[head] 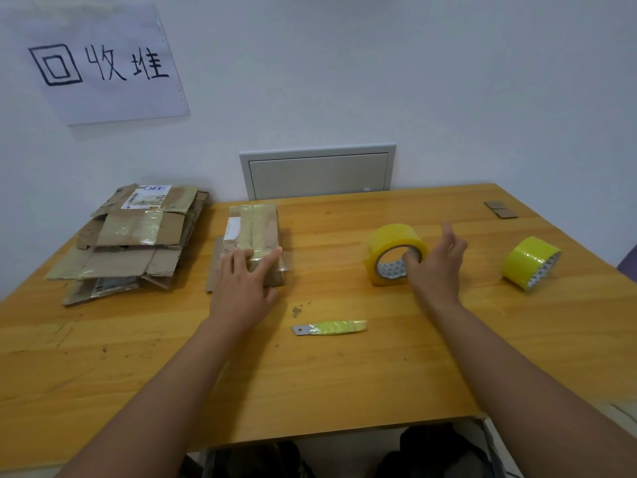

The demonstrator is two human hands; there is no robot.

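— Roll (393,236), where from the right hand (436,267)?
— Just ahead and a little left of it, touching. Standing on edge on the table (344,374), core turned toward the near side, so open to the thumb
— Clamped yet?
— Not by the look of it. Thumb at the core's rim, fingers (448,232) splayed straight past the far side, closed round nothing
— And the box (253,225)?
— Well left of that hand, beyond the roll, under the left hand (246,281). Long axis running straight away from that palm. Fingers there flat on the near end, pressing down, not wrapped
— Nearer hand for the roll?
— Right, plainly; left well apart from it and busy steadying
— Next, at a guess?
— Close over the rim, lift, carry leftward to the box; strip probably to be laid along that long axis
— Anything in the way?
— Knife (331,327) nearer than both hands, between the forearms, lying left to right; likely clear of the carry. Second roll (531,262) well right of the right hand, not needed
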